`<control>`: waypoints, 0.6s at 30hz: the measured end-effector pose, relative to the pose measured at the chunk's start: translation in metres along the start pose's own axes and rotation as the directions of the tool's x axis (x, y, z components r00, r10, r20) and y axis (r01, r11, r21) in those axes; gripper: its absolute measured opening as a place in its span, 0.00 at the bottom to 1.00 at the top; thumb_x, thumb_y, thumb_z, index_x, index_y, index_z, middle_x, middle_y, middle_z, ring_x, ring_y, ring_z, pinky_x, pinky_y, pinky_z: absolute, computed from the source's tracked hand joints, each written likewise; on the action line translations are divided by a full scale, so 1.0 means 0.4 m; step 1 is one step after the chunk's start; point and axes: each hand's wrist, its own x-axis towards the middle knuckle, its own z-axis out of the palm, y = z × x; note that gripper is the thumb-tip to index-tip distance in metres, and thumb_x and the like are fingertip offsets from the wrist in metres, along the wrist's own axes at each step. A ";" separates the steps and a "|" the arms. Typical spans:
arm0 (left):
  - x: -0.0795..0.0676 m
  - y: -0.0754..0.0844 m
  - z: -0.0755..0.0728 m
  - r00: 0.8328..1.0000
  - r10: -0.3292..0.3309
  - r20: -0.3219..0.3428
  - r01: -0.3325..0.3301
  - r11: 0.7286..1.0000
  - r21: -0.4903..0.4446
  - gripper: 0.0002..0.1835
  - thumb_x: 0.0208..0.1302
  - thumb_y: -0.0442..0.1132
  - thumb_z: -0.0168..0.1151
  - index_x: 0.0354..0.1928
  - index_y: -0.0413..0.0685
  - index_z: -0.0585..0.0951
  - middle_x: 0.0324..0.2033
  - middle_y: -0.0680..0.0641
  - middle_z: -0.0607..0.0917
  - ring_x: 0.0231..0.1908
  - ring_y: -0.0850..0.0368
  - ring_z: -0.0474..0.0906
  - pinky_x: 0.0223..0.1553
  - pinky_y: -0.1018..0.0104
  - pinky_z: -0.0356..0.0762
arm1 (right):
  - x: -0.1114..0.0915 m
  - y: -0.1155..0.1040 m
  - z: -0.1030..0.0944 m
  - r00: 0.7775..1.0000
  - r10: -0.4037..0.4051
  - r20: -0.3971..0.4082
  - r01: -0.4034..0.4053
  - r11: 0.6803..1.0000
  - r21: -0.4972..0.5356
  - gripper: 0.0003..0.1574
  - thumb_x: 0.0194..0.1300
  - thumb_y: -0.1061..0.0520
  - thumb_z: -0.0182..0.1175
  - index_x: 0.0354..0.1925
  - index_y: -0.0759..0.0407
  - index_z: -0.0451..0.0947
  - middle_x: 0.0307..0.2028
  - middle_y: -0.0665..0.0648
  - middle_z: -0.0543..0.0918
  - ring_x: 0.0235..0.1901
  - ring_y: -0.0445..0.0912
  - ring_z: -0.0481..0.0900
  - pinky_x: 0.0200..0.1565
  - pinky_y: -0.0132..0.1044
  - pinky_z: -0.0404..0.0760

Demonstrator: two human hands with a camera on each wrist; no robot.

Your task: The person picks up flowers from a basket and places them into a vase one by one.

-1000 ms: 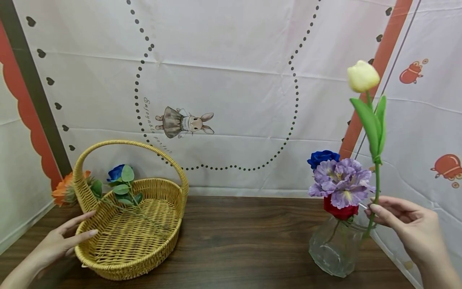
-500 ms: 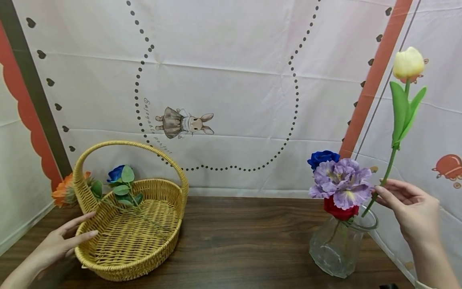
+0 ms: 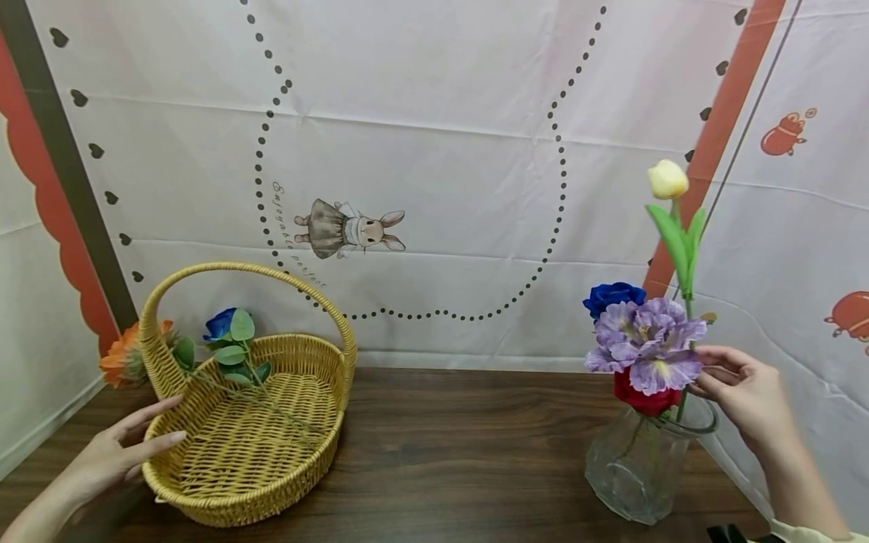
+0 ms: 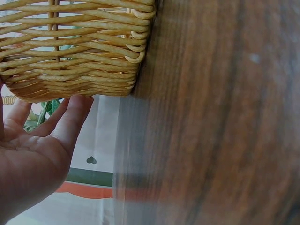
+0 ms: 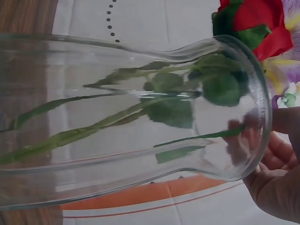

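Note:
My left hand point(image 3: 112, 460) rests at the left side of a yellow wicker basket point(image 3: 312, 460), its fingers and thumb stretched straight over the rim. In the left wrist view, the thumb of the left hand point(image 4: 42, 150) meets the woven wall of the basket point(image 4: 75, 61). My right hand point(image 3: 750, 400) pinches the stem of a pale yellow tulip point(image 3: 668, 179) at the mouth of a clear glass vase point(image 3: 627, 471). The tulip stands upright, its lower stem inside the neck. Purple petals partly hide the fingertips. In the right wrist view, the right hand point(image 5: 276, 164) is behind the vase's lip.
The vase also holds a purple flower point(image 3: 645, 343), a blue rose point(image 3: 614, 299) and a red rose point(image 3: 648, 392). Another blue rose point(image 3: 220, 324) and an orange flower point(image 3: 122, 354) lie across the basket. A printed cloth point(image 3: 434, 188) hangs behind the wooden table point(image 3: 462, 452).
The tulip swings right and tilts, then comes back left and lower, its stem going into the vase's mouth. My right hand follows it. The left hand and basket stay put.

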 end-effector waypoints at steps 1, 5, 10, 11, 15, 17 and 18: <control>0.000 0.001 0.001 1.000 0.000 -0.002 0.000 1.000 0.000 0.43 0.63 0.58 0.53 0.71 0.65 0.40 0.18 0.52 0.66 0.16 0.62 0.62 0.23 0.61 0.68 | 0.003 0.017 -0.014 1.000 0.010 0.021 -0.010 1.000 -0.007 0.22 0.56 0.78 0.53 0.36 0.55 0.82 0.31 0.48 0.84 0.30 0.37 0.82 0.27 0.29 0.78; 0.000 0.002 0.005 1.000 0.007 -0.010 -0.007 1.000 0.003 0.43 0.62 0.57 0.53 0.71 0.63 0.40 0.14 0.56 0.61 0.15 0.62 0.60 0.21 0.62 0.67 | 0.012 0.096 -0.078 0.996 0.005 0.089 -0.004 1.000 -0.011 0.18 0.57 0.77 0.53 0.39 0.61 0.81 0.33 0.50 0.84 0.32 0.39 0.83 0.26 0.32 0.78; -0.003 -0.004 0.004 1.000 0.010 -0.013 -0.010 1.000 0.006 0.42 0.63 0.56 0.53 0.71 0.65 0.40 0.15 0.55 0.62 0.15 0.62 0.60 0.21 0.62 0.66 | 0.029 0.170 -0.144 0.990 0.010 0.139 0.005 0.994 -0.105 0.20 0.57 0.76 0.54 0.45 0.63 0.79 0.36 0.50 0.84 0.34 0.40 0.82 0.26 0.34 0.79; -0.003 -0.004 0.004 1.000 0.009 -0.012 -0.009 1.000 0.006 0.42 0.63 0.56 0.52 0.71 0.66 0.40 0.15 0.55 0.62 0.15 0.62 0.60 0.22 0.62 0.66 | 0.026 0.156 -0.134 0.989 0.035 0.141 -0.016 0.992 -0.127 0.20 0.56 0.75 0.55 0.45 0.60 0.79 0.36 0.49 0.84 0.35 0.39 0.82 0.27 0.34 0.79; -0.002 -0.002 0.001 1.000 -0.009 -0.003 0.009 1.000 0.000 0.42 0.63 0.57 0.52 0.71 0.66 0.39 0.19 0.54 0.63 0.17 0.62 0.61 0.25 0.61 0.68 | 0.012 0.072 -0.067 0.987 0.077 0.140 -0.044 0.973 -0.226 0.22 0.56 0.73 0.57 0.45 0.52 0.79 0.34 0.41 0.83 0.34 0.34 0.80 0.27 0.31 0.78; -0.003 -0.002 -0.001 1.000 0.000 0.005 0.000 1.000 -0.003 0.42 0.64 0.57 0.51 0.71 0.66 0.39 0.27 0.48 0.70 0.20 0.62 0.65 0.27 0.61 0.70 | 0.005 0.035 -0.034 0.988 0.086 0.125 -0.049 0.959 -0.278 0.24 0.57 0.74 0.55 0.42 0.47 0.79 0.32 0.39 0.82 0.32 0.33 0.80 0.27 0.29 0.78; -0.003 -0.002 -0.002 1.000 0.000 0.007 0.000 1.000 -0.004 0.41 0.64 0.57 0.52 0.71 0.67 0.39 0.27 0.48 0.70 0.20 0.62 0.65 0.27 0.61 0.70 | 0.003 0.018 -0.019 0.989 0.084 0.120 -0.040 0.943 -0.330 0.26 0.58 0.74 0.54 0.41 0.43 0.79 0.32 0.37 0.81 0.31 0.32 0.79 0.27 0.28 0.77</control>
